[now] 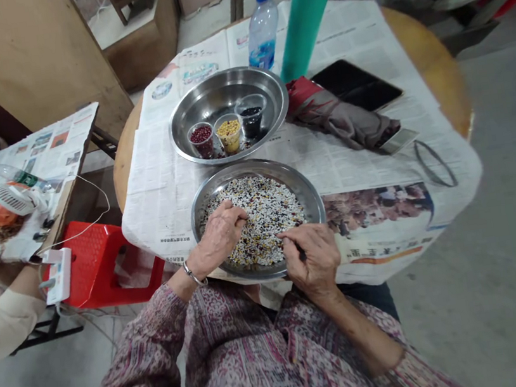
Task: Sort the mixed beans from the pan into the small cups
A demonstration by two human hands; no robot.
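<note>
A shallow metal basin (pixel 254 167) close to my body holds a mix of white grains (pixel 269 201) with black, yellow and dark red ones among them. My left hand (pixel 222 235), a silver bangle at its wrist, is over the basin's left side, with its fingers curled together at the grains. Over the right rim, my right hand (pixel 313 256) has thumb and fingers closed in a pinch. Whatever either hand holds is too small or hidden to name. A second metal basin (pixel 188 104) behind holds clear cups of red beans (pixel 202 138), yellow kernels (pixel 229 132) and black beans (pixel 252 117).
Newspaper (pixel 149 170) covers the round table. A blue-capped bottle (pixel 261 26), teal bottle (pixel 307 17), black tablet (pixel 355 83) and folded umbrella (pixel 333 112) stand or lie behind and right. A red stool (pixel 99 260) with a power strip (pixel 59 272) and another person's arm are left.
</note>
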